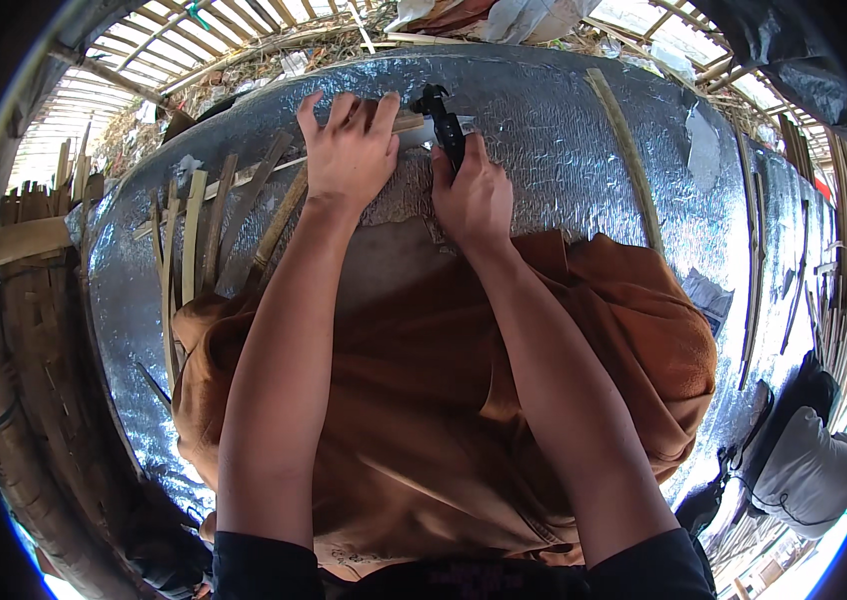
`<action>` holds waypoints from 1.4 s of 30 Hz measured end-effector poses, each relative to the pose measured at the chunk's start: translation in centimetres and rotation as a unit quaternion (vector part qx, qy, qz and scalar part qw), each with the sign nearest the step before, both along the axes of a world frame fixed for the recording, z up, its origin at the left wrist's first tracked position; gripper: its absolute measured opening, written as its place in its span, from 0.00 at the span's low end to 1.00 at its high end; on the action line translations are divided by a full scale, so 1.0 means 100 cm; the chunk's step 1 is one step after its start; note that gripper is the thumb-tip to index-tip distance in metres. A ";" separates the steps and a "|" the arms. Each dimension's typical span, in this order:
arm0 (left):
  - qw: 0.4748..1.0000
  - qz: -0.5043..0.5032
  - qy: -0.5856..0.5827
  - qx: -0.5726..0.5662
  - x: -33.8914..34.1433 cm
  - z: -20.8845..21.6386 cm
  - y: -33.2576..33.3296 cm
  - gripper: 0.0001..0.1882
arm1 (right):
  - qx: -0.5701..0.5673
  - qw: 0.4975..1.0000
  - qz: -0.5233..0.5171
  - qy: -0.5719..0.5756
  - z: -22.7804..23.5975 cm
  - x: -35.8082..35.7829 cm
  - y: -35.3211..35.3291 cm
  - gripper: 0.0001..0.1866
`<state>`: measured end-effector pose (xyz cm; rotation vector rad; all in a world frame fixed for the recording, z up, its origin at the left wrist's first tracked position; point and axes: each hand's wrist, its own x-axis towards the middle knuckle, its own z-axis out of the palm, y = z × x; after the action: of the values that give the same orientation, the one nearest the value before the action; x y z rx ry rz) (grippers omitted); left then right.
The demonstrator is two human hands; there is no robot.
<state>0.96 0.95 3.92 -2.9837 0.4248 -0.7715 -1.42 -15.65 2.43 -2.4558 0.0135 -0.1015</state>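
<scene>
My left hand (352, 150) is raised over the silver sheet, back up, its bent fingers spread apart. A flat, pale bamboo strip (410, 124) runs beneath it; any contact is hidden. My right hand (476, 197) is wrapped round the handle of a black tool with a short hooked head (449, 130), just to the right of the left hand. The head points away from me, near the strip's end. I cannot make out the tool's exact kind. Brown cloth (394, 430) covers my lap below both forearms.
Several bamboo strips (194, 235) lie left on the crinkled silver sheet (544, 130); a longer one (624, 150) lies right. A bamboo bundle (19, 350) stands at the left edge. A grey-white bundle (809, 470) sits at lower right. Slatted bamboo (174, 50) borders the far side.
</scene>
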 end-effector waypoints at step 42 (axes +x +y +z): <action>0.996 -0.006 0.052 -0.071 -0.018 -0.023 0.011 0.16 | 0.001 1.000 0.006 0.026 0.003 0.001 0.001 0.21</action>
<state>-0.83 2.07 1.57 -3.1683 0.4069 -0.6764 -1.32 -15.57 2.76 -2.4556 0.0213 -0.0331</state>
